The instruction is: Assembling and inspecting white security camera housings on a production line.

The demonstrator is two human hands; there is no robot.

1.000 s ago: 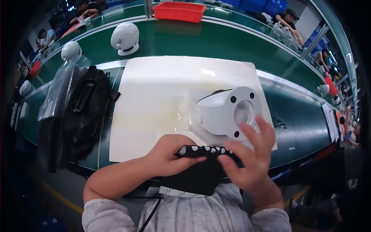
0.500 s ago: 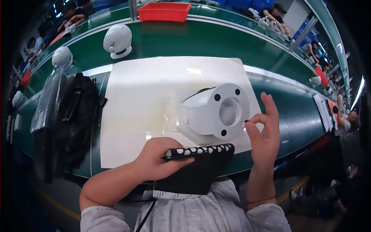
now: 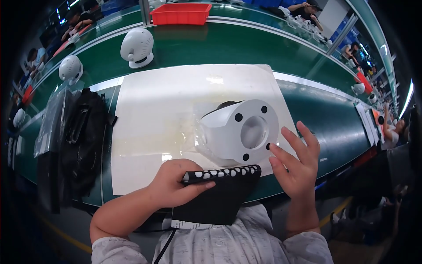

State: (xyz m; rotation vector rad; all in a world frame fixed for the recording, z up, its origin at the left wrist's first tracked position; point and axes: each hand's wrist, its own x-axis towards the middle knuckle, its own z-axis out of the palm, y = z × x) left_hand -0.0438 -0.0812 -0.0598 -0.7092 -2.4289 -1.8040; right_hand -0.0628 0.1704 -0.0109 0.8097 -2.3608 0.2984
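Observation:
A white rounded device lies on its side on a pale sheet, its round base tilted toward me. Black round pads sit on the base around a circular recess. My left hand grips a folded black sheet near the device, thumb on top; white round spots line its upper edge. At the base's right side, my right hand has its fingers apart. One of its fingertips is at a black round pad on the base, and nothing shows held in that hand.
To the left lie a black bag and clear plastic packaging. Two similar white devices, one nearer and one further left, stand behind. A red tray is at the back. Other people work at far benches.
My right hand has gone from a pinch on a small black pad to spread fingers, with the pad now on the base. The left hand still holds the sheet.

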